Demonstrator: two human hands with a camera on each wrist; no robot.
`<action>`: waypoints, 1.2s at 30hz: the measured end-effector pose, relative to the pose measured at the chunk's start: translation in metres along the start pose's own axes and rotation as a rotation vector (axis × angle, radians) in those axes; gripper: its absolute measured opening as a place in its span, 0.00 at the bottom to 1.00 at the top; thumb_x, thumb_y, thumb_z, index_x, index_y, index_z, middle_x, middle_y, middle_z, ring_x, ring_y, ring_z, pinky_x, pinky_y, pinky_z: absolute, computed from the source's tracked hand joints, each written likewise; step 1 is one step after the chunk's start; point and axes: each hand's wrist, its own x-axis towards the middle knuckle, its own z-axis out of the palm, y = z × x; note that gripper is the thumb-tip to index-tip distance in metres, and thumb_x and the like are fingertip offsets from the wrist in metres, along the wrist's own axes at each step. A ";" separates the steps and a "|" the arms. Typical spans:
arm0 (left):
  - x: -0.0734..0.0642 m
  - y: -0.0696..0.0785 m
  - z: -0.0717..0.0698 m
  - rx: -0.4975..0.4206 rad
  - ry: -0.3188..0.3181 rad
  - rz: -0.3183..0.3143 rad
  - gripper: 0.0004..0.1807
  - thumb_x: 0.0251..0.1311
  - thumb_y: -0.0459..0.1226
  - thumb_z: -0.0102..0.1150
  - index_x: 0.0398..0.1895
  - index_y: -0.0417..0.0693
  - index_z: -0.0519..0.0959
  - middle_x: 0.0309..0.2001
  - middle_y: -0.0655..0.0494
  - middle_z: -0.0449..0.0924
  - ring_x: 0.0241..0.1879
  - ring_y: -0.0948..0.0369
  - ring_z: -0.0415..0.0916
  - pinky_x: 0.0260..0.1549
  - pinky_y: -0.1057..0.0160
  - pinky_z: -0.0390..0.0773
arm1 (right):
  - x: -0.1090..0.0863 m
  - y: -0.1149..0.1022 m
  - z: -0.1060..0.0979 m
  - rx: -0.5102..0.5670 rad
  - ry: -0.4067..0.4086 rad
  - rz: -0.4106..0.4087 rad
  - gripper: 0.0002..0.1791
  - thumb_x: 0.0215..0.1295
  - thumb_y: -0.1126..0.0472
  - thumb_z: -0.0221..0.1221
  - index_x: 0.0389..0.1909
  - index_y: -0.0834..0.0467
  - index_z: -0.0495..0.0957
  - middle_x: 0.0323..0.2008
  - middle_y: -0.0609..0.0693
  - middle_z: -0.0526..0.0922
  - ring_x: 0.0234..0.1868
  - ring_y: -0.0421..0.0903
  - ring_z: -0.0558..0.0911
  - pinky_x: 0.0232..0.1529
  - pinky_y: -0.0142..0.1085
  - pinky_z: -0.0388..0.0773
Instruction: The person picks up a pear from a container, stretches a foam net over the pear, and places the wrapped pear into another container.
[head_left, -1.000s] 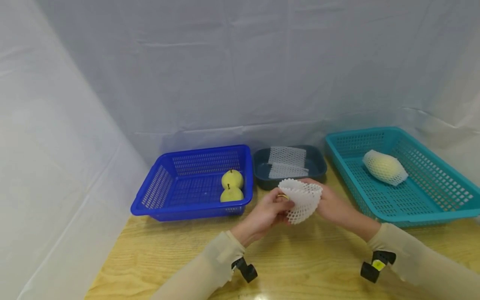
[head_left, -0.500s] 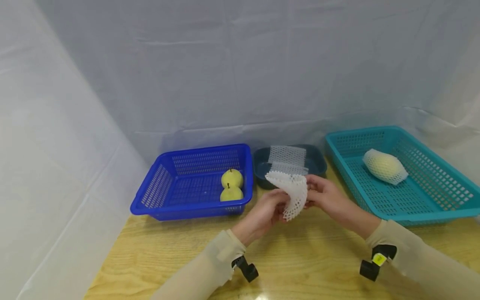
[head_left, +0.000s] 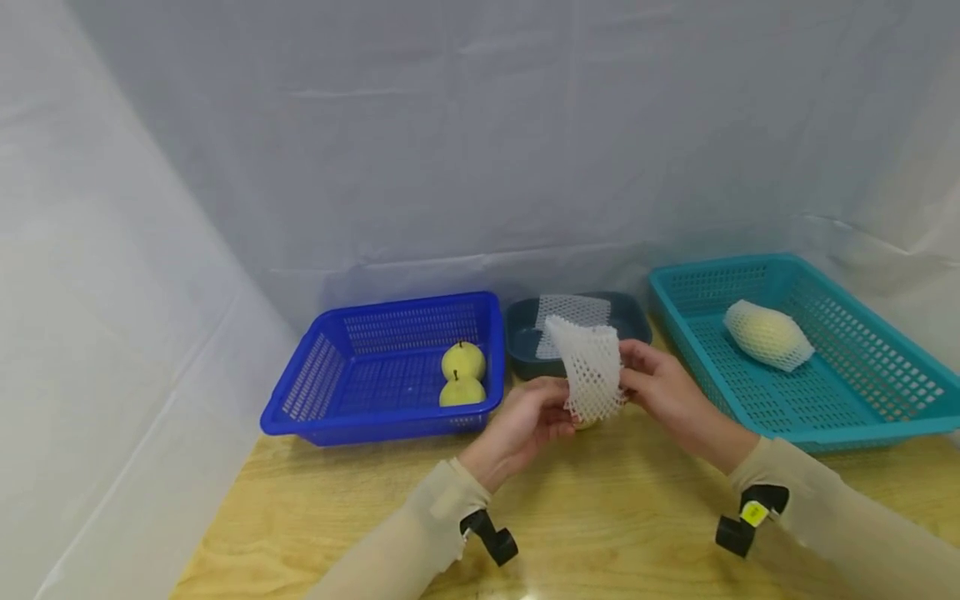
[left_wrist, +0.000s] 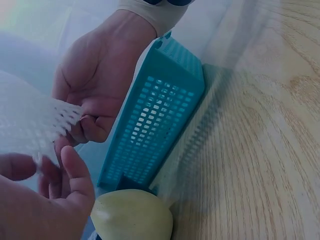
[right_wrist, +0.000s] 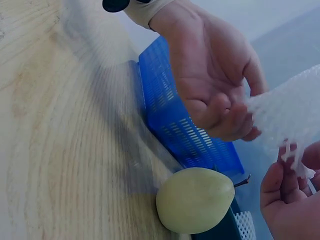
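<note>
A white foam fruit net (head_left: pixel 591 367) hangs between both hands in the head view, its lower edge spread. My left hand (head_left: pixel 523 432) pinches its left side; in the left wrist view, the fingers (left_wrist: pixel 75 172) are curled at its edge. At the net's right side, my right hand (head_left: pixel 667 400) grips the edge between thumb and fingers. Below the net, a yellow-green pear (right_wrist: pixel 195 200) stands on the table, stem up, apart from both hands in the right wrist view. From the head, the net hides all but a sliver of it.
Two bare pears (head_left: pixel 462 362) sit in a blue basket (head_left: pixel 300 421) at left. Behind the hands, a small dark tray (head_left: pixel 525 367) holds more foam nets (head_left: pixel 573 310). A teal basket (head_left: pixel 840 437) at right contains a net-covered pear (head_left: pixel 767 335). White sheeting (head_left: pixel 480 150) rises behind.
The foam net has risen and turned, its wide edge now facing down over the pear. My right hand has shifted from behind the net to its right edge.
</note>
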 end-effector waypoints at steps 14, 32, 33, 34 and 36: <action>0.008 -0.003 -0.001 -0.066 0.125 0.189 0.12 0.72 0.28 0.46 0.52 0.30 0.75 0.40 0.51 0.80 0.34 0.62 0.80 0.37 0.66 0.82 | 0.018 0.013 0.003 -0.019 0.076 0.010 0.14 0.72 0.69 0.48 0.55 0.69 0.71 0.43 0.52 0.77 0.38 0.43 0.78 0.40 0.38 0.82; 0.024 -0.017 0.001 0.028 0.315 0.244 0.13 0.61 0.20 0.50 0.48 0.28 0.75 0.37 0.52 0.75 0.33 0.62 0.76 0.37 0.67 0.80 | 0.036 0.036 0.009 -0.015 0.110 0.016 0.15 0.71 0.69 0.52 0.56 0.72 0.72 0.40 0.48 0.78 0.35 0.39 0.78 0.37 0.33 0.80; 0.024 -0.018 0.000 0.045 0.322 0.247 0.12 0.61 0.20 0.50 0.47 0.28 0.76 0.37 0.52 0.75 0.32 0.62 0.76 0.37 0.66 0.80 | 0.037 0.037 0.009 -0.006 0.112 0.016 0.15 0.71 0.70 0.52 0.55 0.72 0.72 0.39 0.48 0.79 0.34 0.39 0.78 0.36 0.33 0.80; 0.024 -0.019 0.000 0.062 0.327 0.253 0.12 0.62 0.20 0.49 0.47 0.27 0.76 0.37 0.52 0.75 0.32 0.62 0.76 0.37 0.66 0.80 | 0.037 0.038 0.010 -0.003 0.113 0.018 0.15 0.71 0.70 0.52 0.54 0.73 0.72 0.39 0.47 0.79 0.34 0.38 0.78 0.35 0.33 0.80; 0.024 -0.020 0.000 0.100 0.344 0.255 0.12 0.62 0.21 0.49 0.47 0.27 0.77 0.37 0.51 0.76 0.32 0.62 0.76 0.38 0.65 0.81 | 0.038 0.041 0.010 0.002 0.118 0.023 0.14 0.71 0.70 0.52 0.54 0.73 0.72 0.38 0.48 0.79 0.33 0.39 0.78 0.34 0.33 0.80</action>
